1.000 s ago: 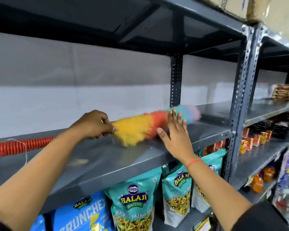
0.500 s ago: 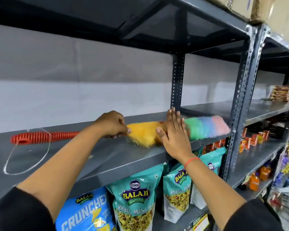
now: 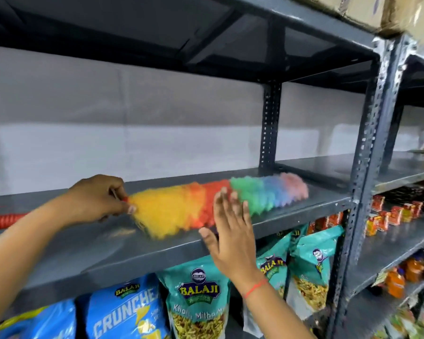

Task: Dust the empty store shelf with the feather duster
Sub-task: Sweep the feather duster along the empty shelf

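Snack bags below shelf; right hand fronts duster.

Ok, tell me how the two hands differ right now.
The left hand is curled shut on the duster where the handle meets the yellow fluff; the right hand is open and flat, fingers spread, holding nothing. The left hand is over the shelf; the right hand is at its front edge. Both are bare.

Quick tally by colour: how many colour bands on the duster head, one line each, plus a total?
Duster head, from the left hand outward:
Yellow band: 1
Orange-red band: 1
Green band: 1
Blue band: 1
Pink band: 1
Total: 5
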A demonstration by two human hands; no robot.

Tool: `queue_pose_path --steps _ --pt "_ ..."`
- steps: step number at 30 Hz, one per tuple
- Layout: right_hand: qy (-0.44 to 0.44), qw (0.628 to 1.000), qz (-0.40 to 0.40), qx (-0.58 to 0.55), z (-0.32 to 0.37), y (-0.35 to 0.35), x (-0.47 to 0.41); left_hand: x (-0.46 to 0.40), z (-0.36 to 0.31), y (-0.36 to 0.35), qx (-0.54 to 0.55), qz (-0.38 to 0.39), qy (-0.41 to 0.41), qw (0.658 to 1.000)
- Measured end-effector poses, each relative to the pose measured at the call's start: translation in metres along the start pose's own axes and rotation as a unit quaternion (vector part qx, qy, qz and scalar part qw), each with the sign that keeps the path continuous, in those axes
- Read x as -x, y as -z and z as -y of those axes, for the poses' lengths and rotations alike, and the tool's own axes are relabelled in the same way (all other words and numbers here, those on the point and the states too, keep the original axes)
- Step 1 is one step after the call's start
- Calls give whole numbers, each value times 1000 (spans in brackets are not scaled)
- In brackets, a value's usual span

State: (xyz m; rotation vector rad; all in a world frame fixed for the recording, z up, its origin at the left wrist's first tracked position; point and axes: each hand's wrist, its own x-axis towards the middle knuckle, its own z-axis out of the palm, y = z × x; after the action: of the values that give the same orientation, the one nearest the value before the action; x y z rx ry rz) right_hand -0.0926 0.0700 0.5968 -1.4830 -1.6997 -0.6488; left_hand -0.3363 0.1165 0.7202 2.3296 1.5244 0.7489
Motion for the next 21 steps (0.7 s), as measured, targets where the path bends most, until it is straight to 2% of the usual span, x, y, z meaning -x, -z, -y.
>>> queue_pose_path --steps 3,6,8,10,12,14,16,19,21 --pt "-9 999 -48 6 5 0 -1 7 13 13 -70 -86 55 992" --pt "-18 998 -58 3 6 2 0 17 27 25 -81 -166 56 981" --pt "-20 998 -57 -6 10 3 1 27 37 33 10 -144 36 989" --pt "17 998 -52 -10 19 3 -3 41 46 41 88 -80 31 992" --pt "94 994 -51 -15 36 0 -9 51 53 45 82 -36 40 995" --pt "168 984 -53 -14 58 -3 -16 59 59 44 43 -30 62 997" --pt "191 980 -48 13 76 -5 -20 65 63 42 -11 -74 82 994" --pt "174 984 -33 24 89 -1 -24 70 69 44 -90 -190 97 973" --pt "193 981 -29 12 97 3 -27 73 74 48 -66 -213 77 972"
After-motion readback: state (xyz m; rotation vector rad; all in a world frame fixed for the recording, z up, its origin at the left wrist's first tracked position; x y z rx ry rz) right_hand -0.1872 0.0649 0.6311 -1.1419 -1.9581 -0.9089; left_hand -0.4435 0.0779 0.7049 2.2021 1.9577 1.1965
